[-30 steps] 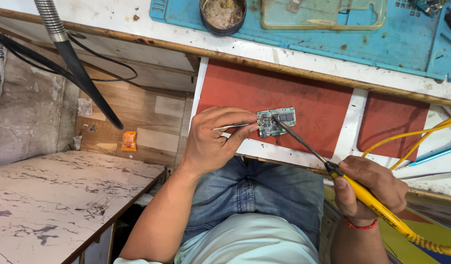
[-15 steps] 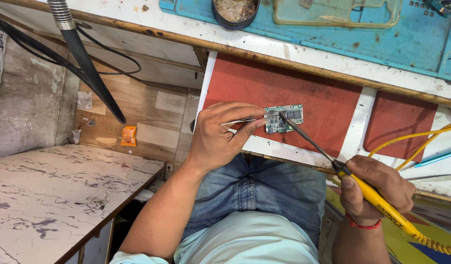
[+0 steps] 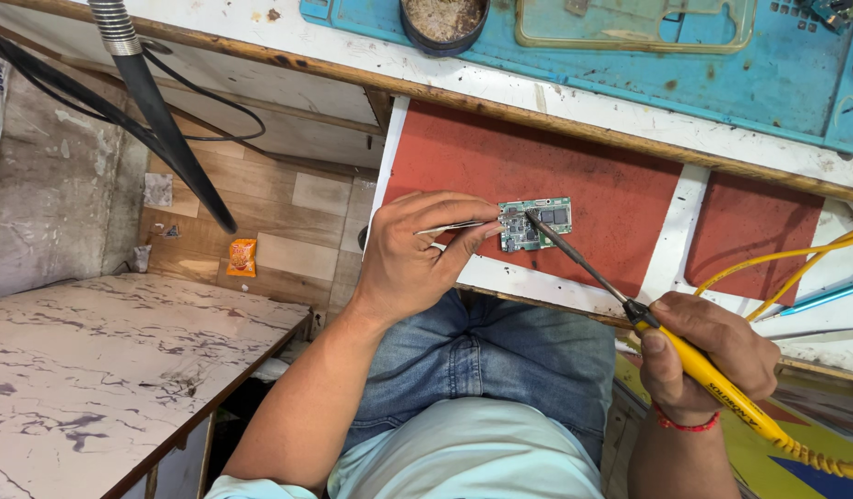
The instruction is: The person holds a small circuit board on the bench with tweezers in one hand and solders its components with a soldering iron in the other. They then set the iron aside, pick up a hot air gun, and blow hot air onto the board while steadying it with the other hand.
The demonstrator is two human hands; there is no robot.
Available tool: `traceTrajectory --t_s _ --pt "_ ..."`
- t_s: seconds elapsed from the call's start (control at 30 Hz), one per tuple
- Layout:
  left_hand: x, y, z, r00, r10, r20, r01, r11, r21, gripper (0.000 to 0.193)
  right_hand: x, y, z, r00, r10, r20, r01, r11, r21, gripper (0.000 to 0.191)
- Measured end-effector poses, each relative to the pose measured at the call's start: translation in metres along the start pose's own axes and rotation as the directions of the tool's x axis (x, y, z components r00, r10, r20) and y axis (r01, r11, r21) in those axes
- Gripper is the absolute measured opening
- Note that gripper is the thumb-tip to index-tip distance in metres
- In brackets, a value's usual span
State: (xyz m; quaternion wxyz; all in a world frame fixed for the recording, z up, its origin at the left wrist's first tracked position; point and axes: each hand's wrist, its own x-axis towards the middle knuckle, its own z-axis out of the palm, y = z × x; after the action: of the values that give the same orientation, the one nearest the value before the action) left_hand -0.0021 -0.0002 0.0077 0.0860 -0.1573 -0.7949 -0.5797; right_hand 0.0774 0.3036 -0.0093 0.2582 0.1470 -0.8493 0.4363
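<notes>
The small green circuit board [image 3: 534, 223] looks light, stiff and fragile, best gripped by its edges. It hangs before the red panel [image 3: 620, 194], pinched in tweezers [image 3: 459, 226] by the left hand [image 3: 417, 254], fingers [image 3: 468, 242] closed. Right hand [image 3: 713, 356], wrapped around the yellow soldering iron [image 3: 694, 365], touches its tip to the board.

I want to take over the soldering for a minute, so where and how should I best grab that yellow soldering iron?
Grip the yellow handle, probably just behind its black collar, where the right hand wraps it now. Come from the cable end at lower right, since the dark metal shaft points up-left onto the circuit board and is likely hot.
</notes>
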Motion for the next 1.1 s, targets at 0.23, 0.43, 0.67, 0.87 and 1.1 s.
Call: traceTrajectory --t_s 0.23,0.43,0.67,0.87,1.1 --pt "0.0 0.0 0.0 1.0 0.003 0.001 -0.003 1.0 0.004 0.014 0.0 -0.001 -0.001 1.0 0.019 -0.005 -0.019 1.0 0.023 0.031" --pt "0.0 0.001 -0.001 1.0 0.012 -0.005 -0.012 1.0 0.01 0.015 -0.003 0.0 0.0 1.0 -0.01 -0.028 0.009 1.0 -0.018 0.032" --pt "0.002 0.003 -0.001 1.0 -0.001 0.001 0.001 1.0 0.002 0.014 -0.008 0.006 0.004 0.988 -0.001 -0.152 0.021 0.991 0.129 0.034" --pt "0.001 0.005 -0.004 1.0 -0.011 0.0 0.011 1.0 -0.029 0.013 -0.01 0.008 0.005 0.975 0.036 -0.218 0.011 0.978 0.21 0.035" --pt "0.001 0.005 -0.001 1.0 -0.007 -0.001 0.007 1.0 0.009 0.013 -0.003 0.002 0.003 0.994 -0.008 -0.108 0.02 0.994 0.103 0.033"
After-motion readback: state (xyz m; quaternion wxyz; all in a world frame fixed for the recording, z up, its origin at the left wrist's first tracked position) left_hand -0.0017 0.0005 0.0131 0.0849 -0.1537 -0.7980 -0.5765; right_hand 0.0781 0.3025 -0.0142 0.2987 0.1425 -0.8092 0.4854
